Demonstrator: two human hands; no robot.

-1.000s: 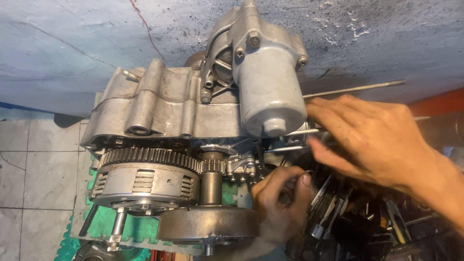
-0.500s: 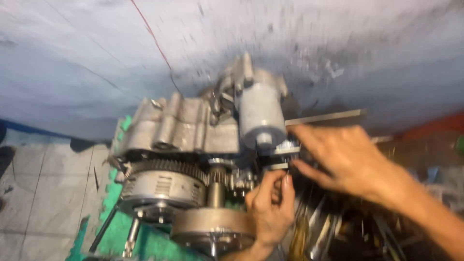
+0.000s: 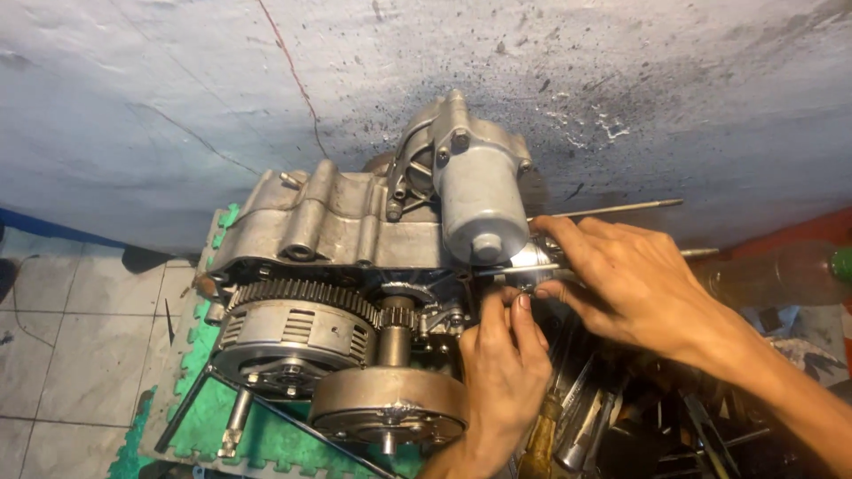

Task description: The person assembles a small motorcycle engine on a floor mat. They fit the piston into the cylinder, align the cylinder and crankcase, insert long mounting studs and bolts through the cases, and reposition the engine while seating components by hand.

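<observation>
A grey motorcycle engine case (image 3: 328, 222) lies on a green foam mat (image 3: 191, 390). A large toothed clutch gear (image 3: 297, 328) and a round drum (image 3: 386, 404) face me. A cylindrical starter motor (image 3: 475, 191) sits on top. My left hand (image 3: 501, 372) reaches up from below, fingertips pinched at a small part on the case's right side, just under the motor. My right hand (image 3: 635, 279) comes from the right, its fingers closed on a thin metal rod (image 3: 612, 210) or part at the same spot. What either hand grips is hidden by the fingers.
A stained grey wall (image 3: 426, 80) stands behind the engine. Several hand tools, among them a yellow-handled screwdriver (image 3: 541, 435), lie heaped in a box at the lower right. Tiled floor (image 3: 71, 337) shows at the left. A clear bottle (image 3: 781, 275) lies at the far right.
The camera view has shifted so the engine sits more central. Both hands remain at the engine's right side; my left hand has risen closer to the right fingers.
</observation>
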